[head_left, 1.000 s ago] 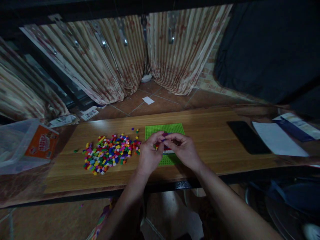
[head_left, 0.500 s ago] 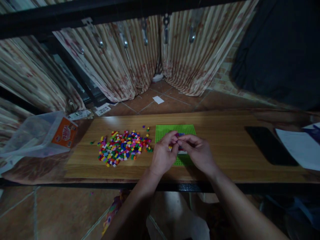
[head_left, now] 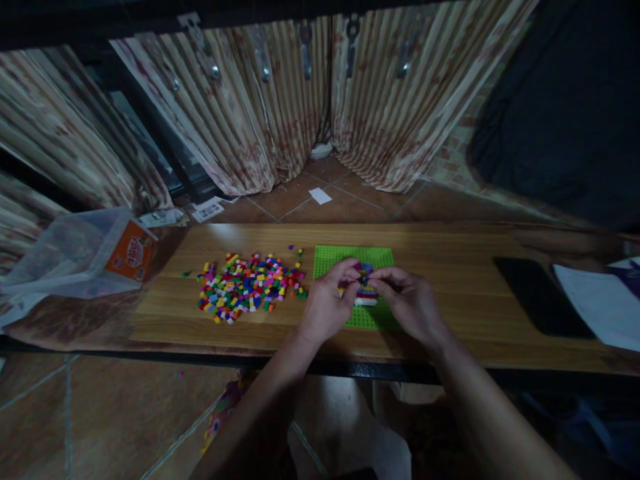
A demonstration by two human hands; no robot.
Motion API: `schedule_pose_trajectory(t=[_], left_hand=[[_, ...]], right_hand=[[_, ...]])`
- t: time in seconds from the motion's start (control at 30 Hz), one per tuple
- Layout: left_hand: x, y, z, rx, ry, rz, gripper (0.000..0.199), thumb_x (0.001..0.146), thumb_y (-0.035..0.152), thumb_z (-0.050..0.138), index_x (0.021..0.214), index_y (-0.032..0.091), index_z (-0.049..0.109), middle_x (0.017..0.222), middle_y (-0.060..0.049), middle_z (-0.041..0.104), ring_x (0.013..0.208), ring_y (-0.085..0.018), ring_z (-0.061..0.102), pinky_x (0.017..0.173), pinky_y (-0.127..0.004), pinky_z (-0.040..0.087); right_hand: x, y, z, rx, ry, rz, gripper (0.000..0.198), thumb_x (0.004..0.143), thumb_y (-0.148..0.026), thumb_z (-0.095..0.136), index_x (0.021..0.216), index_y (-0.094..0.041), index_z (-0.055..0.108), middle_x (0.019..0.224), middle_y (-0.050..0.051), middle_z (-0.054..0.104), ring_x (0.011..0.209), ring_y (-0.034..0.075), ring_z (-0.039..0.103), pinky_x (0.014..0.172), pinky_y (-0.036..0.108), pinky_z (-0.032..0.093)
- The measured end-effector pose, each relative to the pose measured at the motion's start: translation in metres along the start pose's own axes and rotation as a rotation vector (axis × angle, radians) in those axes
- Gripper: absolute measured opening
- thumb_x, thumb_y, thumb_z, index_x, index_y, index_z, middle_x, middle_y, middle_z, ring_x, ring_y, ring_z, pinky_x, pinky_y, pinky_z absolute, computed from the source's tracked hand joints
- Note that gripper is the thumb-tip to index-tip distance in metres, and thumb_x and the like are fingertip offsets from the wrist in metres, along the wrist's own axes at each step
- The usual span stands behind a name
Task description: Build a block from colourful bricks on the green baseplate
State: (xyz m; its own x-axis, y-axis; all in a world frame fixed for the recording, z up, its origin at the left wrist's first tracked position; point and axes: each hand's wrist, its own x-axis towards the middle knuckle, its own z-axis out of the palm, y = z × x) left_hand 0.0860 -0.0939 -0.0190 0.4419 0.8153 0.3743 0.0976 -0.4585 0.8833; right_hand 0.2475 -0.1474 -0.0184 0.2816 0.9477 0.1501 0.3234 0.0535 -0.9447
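Observation:
Both hands meet over a green studded baseplate point(head_left: 327, 257) on the wooden table. My left hand point(head_left: 327, 300) is closed, with its thumb and fingertips pinched together near the plate's middle. From the right, my right hand point(head_left: 407, 300) is closed in a pinch too, a short gap from the left fingertips. Whatever either pinch holds is too small and dim to make out. Beneath the fingers, partly covered, is a patch of small building bricks point(head_left: 366, 301) on the plate, showing white, red, blue and purple. A loose pile of small coloured bricks point(head_left: 245, 287) lies left of the plate.
A clear plastic box point(head_left: 80, 253) with an orange label stands at the table's left end. On the right lie a black flat object point(head_left: 543, 297) and white paper point(head_left: 595, 303). Striped curtains point(head_left: 280, 113) hang beyond the wooden table point(head_left: 460, 267).
My fingertips have moved slightly apart, with the right hand a little further right, so more of the bricks on the plate show. The whole view has shifted slightly.

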Motion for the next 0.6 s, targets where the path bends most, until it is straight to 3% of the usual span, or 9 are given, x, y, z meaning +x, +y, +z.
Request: schedule_pose_trajectory(t=[0.1,0.23,0.37,0.6], left_hand=[[0.004,-0.002,-0.010,0.060,0.073,-0.037,0.032,0.085,0.011,0.055,0.116,0.019,0.060,0.096,-0.004,0.071,0.089,-0.013,0.068,0.087,-0.027,0.054],[0.009,-0.010,-0.020,0.132,0.138,-0.134,0.029,0.084,0.010,0.055,0.111,0.017,0.062,0.094,-0.005,0.072,0.086,-0.015,0.069,0.085,-0.029,0.055],[0.009,-0.014,-0.020,0.205,0.109,-0.213,0.030,0.080,0.008,0.057,0.108,0.016,0.064,0.096,-0.007,0.073,0.087,-0.018,0.069,0.085,-0.033,0.055],[0.008,-0.008,-0.018,0.281,0.050,-0.267,0.028,0.079,0.007,0.059,0.104,0.016,0.066,0.098,-0.008,0.073,0.089,-0.021,0.070,0.086,-0.036,0.056]], right_hand=[[0.003,0.009,-0.008,-0.116,0.068,-0.063,0.014,0.079,-0.036,0.067,0.080,-0.023,0.072,0.087,0.002,0.068,0.083,0.019,0.061,0.078,0.034,0.046],[0.002,0.016,-0.008,-0.168,0.049,-0.063,0.013,0.077,-0.038,0.070,0.077,-0.025,0.073,0.097,0.004,0.064,0.094,0.021,0.060,0.087,0.038,0.044],[0.000,0.019,-0.003,-0.179,0.031,-0.017,0.013,0.075,-0.038,0.071,0.080,-0.026,0.075,0.109,0.005,0.060,0.103,0.022,0.058,0.093,0.041,0.042],[0.003,0.022,0.003,-0.087,0.088,0.037,0.016,0.070,-0.041,0.075,0.074,-0.025,0.074,0.101,0.004,0.063,0.099,0.022,0.059,0.093,0.042,0.042]])
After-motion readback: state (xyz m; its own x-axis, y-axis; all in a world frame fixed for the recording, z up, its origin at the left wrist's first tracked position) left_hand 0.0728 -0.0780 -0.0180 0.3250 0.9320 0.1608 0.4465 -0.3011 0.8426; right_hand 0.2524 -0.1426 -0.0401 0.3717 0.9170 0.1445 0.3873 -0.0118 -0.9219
